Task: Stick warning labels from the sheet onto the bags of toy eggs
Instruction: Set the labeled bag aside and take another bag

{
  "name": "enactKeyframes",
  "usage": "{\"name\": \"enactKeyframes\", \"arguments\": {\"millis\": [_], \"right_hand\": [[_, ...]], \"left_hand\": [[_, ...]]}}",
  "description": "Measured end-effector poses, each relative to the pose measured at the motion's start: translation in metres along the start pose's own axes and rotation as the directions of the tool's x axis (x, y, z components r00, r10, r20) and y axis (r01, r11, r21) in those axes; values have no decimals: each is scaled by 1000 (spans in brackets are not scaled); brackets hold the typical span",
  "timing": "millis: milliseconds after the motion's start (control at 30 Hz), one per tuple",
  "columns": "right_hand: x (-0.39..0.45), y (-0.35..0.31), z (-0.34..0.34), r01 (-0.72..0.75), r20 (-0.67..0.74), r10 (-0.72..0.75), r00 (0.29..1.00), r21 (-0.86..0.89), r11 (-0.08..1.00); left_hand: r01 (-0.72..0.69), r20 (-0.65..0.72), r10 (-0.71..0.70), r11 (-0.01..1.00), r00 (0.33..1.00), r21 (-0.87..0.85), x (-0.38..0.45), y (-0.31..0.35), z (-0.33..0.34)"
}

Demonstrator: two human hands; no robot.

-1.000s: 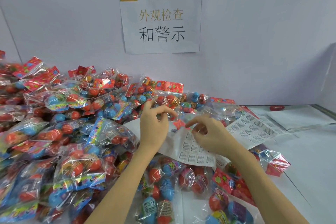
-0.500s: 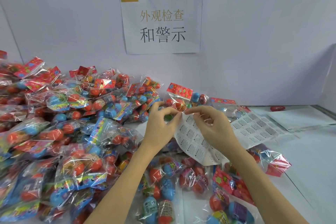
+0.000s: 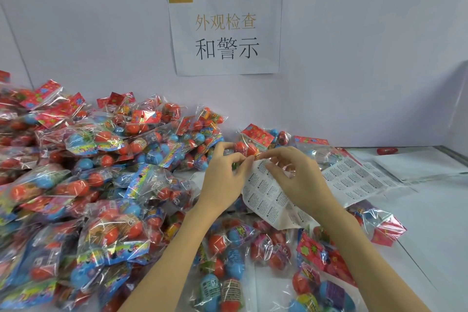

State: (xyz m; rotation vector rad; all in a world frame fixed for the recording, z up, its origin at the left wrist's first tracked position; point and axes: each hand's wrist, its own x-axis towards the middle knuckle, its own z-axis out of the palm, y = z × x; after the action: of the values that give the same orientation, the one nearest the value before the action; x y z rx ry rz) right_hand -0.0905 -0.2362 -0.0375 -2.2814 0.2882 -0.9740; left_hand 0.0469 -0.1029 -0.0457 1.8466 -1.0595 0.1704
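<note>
Dozens of clear bags of toy eggs lie heaped over the left half of the white table, banked up against the pale wall. Each bag holds red and blue eggs, and many carry a red printed header card. More bags crowd the near edge under both forearms, one sits just right of the right wrist, and a few lie behind the hands near the wall, so the sheet hangs above a bed of bags with little bare table around it. A paper sign printed with Chinese characters is taped to the wall above the pile. At the far right, one loose red egg rests by the wall, beside some flat white sheets on the table.

The label sheet is held raised between the two hands over the middle of the table, its printed warning labels facing up; its right part trails out past the right wrist onto the table. The left hand pinches the sheet's top left edge between curled thumb and fingers. The right hand has its fingers curled at the sheet's top corner, fingertips meeting the left hand's; whether they already grip a peeled label cannot be told.
</note>
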Motion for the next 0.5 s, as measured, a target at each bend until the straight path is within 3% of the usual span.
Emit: {"name": "enactKeyframes", "arguments": {"millis": [500], "right_hand": [[-1,1,-2,123,-27,-124,992,-43,992]], "left_hand": [[44,25,-45,998,999,44,-1,0,-1]]}}
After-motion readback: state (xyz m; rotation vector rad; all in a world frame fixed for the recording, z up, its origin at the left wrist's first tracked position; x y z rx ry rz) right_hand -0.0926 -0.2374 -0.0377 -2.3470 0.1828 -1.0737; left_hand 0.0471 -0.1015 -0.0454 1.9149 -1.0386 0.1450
